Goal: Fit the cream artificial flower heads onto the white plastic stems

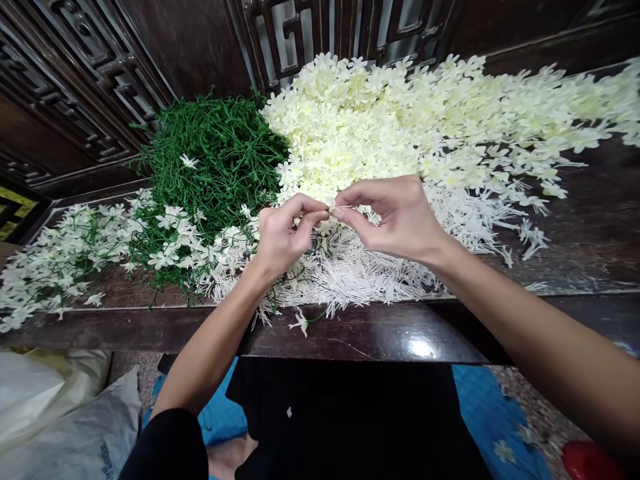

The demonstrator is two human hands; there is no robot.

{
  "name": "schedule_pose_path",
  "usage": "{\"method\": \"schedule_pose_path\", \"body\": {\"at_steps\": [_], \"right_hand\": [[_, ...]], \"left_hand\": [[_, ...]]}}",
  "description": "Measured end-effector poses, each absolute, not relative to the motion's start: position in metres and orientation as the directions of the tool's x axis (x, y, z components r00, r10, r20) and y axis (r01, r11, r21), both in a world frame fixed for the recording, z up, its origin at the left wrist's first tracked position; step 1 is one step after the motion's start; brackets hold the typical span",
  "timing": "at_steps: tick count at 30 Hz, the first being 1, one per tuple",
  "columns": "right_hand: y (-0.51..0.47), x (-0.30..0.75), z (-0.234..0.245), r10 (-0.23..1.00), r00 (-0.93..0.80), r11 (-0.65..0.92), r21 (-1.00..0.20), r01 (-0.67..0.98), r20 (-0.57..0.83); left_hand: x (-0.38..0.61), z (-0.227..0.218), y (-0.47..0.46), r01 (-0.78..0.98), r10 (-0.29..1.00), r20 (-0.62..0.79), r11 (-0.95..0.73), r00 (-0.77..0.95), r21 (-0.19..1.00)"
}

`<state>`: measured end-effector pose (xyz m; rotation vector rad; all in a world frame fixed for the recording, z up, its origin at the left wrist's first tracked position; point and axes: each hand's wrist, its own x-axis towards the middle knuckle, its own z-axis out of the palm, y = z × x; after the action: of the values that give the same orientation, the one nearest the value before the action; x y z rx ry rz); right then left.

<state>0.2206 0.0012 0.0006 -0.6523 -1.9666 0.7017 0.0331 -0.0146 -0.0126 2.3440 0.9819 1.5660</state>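
Observation:
My left hand [285, 233] and my right hand [393, 213] meet fingertip to fingertip above the piles, both pinched closed. Between them is a small white flower piece [332, 204], mostly covered by the fingers. Below the hands spreads a heap of thin white plastic stamens [370, 270]. Behind them rises a big pile of cream artificial flower heads [360, 127]. A mound of green plastic stems [215, 153] stands to the left, and white flowers on green stems [170, 247] lie at its front.
Everything rests on a dark wooden bench [350, 333] with a carved back panel [285, 40]. More white flowers [55, 260] trail to the far left. Pale sacks [75, 413] stand on the floor at lower left. A blue mat [495, 413] and a red object [587, 460] are at lower right.

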Motion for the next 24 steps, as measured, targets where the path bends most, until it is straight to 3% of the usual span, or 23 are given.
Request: {"method": "schedule_pose_path", "body": {"at_steps": [5, 9, 12, 17, 24], "right_hand": [[0.001, 0.221, 0.002, 0.687, -0.416, 0.703, -0.690, 0.172, 0.596], [0.003, 0.225, 0.008, 0.735, -0.435, 0.624, -0.771, 0.130, 0.521], [0.006, 0.228, 0.011, 0.730, -0.465, 0.585, -0.810, 0.045, 0.501], [0.007, 0.230, 0.015, 0.751, -0.500, 0.543, -0.834, 0.098, 0.431], [0.005, 0.231, 0.019, 0.772, -0.478, 0.538, -0.831, 0.143, 0.418]], "left_hand": [[0.034, -0.014, -0.015, 0.408, 0.623, 0.752, -0.757, 0.216, 0.510], [0.033, -0.007, -0.013, 0.391, 0.596, 0.773, -0.779, 0.218, 0.491], [0.031, -0.001, -0.012, 0.445, 0.570, 0.784, -0.784, 0.244, 0.432], [0.028, 0.000, -0.012, 0.545, 0.513, 0.802, -0.785, 0.307, 0.294], [0.029, 0.000, -0.011, 0.520, 0.459, 0.832, -0.815, 0.313, 0.254]]}}
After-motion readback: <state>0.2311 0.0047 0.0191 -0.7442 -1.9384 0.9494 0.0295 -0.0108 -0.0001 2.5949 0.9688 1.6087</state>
